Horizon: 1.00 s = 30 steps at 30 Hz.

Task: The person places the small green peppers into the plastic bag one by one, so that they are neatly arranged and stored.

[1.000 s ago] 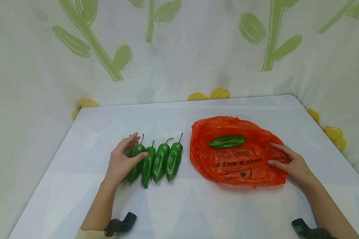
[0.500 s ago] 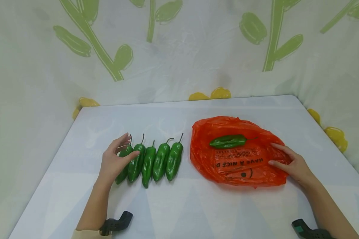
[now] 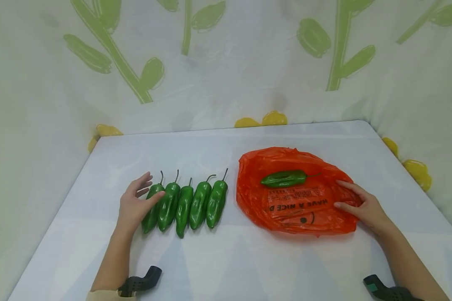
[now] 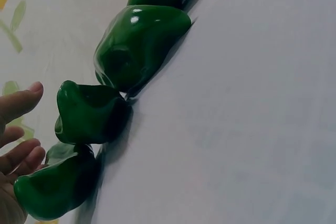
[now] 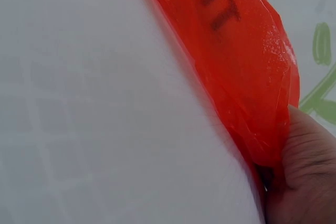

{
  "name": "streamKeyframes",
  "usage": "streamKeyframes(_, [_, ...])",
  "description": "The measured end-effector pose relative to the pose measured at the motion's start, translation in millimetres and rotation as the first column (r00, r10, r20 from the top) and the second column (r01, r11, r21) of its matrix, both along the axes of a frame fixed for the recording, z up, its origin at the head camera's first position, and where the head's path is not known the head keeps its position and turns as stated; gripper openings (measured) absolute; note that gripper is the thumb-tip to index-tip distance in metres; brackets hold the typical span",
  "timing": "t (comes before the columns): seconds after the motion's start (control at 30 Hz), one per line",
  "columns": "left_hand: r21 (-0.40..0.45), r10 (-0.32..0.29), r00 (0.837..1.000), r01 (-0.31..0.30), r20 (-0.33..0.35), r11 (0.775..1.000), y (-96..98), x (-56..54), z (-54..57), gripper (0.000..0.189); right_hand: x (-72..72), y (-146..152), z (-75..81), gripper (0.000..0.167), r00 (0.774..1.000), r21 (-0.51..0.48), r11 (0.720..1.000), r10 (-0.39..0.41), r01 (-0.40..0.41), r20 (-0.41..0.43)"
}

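Observation:
Several shiny green peppers lie side by side in a row on the table, stems pointing away. My left hand (image 3: 133,205) is at the left end of this row, its thumb reaching over the leftmost pepper (image 3: 150,217) and its fingers spread beyond it. In the left wrist view the fingers (image 4: 18,103) sit beside the nearest pepper (image 4: 55,190), not wrapped round it. Flat on the right side is a red plastic bag (image 3: 254,167) with one green pepper (image 3: 284,178) on top. My right hand (image 3: 367,209) rests on the bag's right edge, thumb and fingers extended over it.
A pale table (image 3: 233,263) carries everything, its far edge meeting a cloth backdrop (image 3: 229,83) with green leaf and yellow flower prints. A gap of table separates the pepper row from the bag. Dark camera mounts sit on the left wrist (image 3: 143,281) and right wrist (image 3: 388,288).
My left hand has moved left along the row, from over the left-hand peppers to beside the leftmost one, uncovering them. My right hand, the bag and the peppers keep their places.

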<state>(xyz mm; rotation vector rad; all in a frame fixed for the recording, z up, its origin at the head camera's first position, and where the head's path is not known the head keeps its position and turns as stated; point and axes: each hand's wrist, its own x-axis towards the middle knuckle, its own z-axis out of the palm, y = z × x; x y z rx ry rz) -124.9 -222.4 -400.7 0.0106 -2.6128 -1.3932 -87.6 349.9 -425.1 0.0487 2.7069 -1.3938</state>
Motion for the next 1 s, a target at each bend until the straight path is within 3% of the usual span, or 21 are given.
streamKeyframes(0.4, [0.02,0.005,0.991,-0.008,0.137,1.0,-9.5,-2.7,-20.1,0.075,-1.1,-0.7,3.1,0.068,0.999,0.042,0.999,-0.012,0.01,0.053])
streamKeyframes(0.7, [0.045,0.028,0.982,-0.037,0.184,0.998,-10.5,-3.3,-19.6,0.072,0.0,-1.6,3.1,0.065,1.0,0.03,1.0,-0.001,0.0,0.024])
streamKeyframes(1.0, [-0.012,0.049,0.968,-0.047,0.247,0.999,-12.7,-4.3,-16.5,0.069,-0.1,-2.3,2.7,0.065,1.0,0.017,1.0,0.005,-0.005,0.018])
